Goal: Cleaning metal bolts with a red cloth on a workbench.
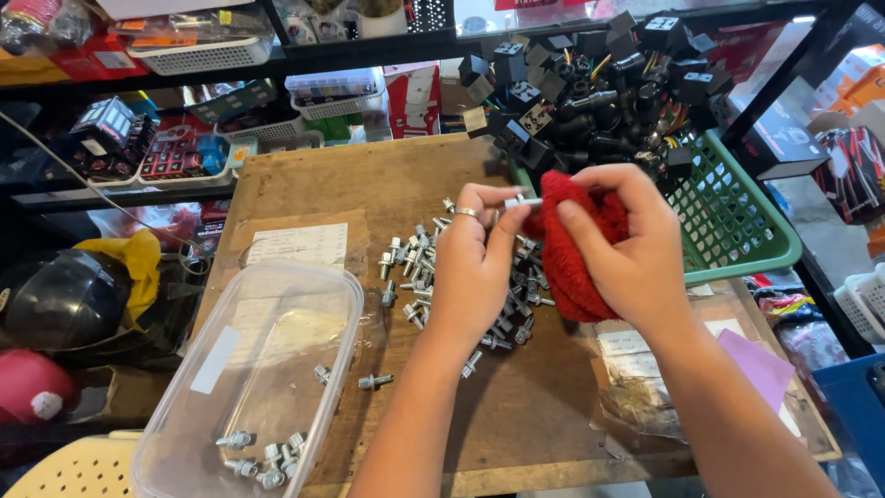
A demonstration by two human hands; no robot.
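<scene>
- At the centre of the frame, on the worn brown wooden board [387,184], a loose heap of small silver flanged bolts [419,267] lies under the hands; most appear not yet wiped, so I judge the work well short of half done
- At lower left, the clear rectangular plastic tub [267,369] holds only a few bolts near its bottom corner; two more lie just beside its rim
- At upper right, the green plastic mesh basket [737,221] is piled with black relay sockets trailing coloured wires
- Right hand [627,249] is closed around a red knitted cloth [572,249]; left hand [475,263] pinches one single silver bolt [518,201] by the fingertips, touching the cloth
- A pale paper slip [300,244] lies under plastic at centre left; red cartons stand on the top shelf
</scene>
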